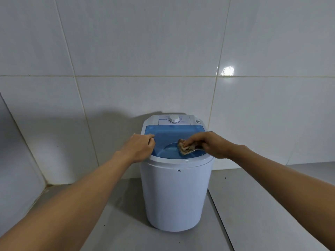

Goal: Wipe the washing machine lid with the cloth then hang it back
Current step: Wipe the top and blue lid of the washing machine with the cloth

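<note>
A small white washing machine (175, 192) stands on the grey floor against the tiled wall. Its translucent blue lid (168, 136) lies flat and closed on top. My right hand (208, 144) presses a crumpled beige cloth (186, 148) onto the lid's front right part. My left hand (140, 146) rests on the machine's left rim, its fingers curled over the lid's left edge.
A white control panel with a round knob (174, 118) sits behind the lid. White wall tiles (126, 51) rise behind the machine, and a second wall (16, 160) closes the corner on the left. Grey floor (262, 205) surrounds the base.
</note>
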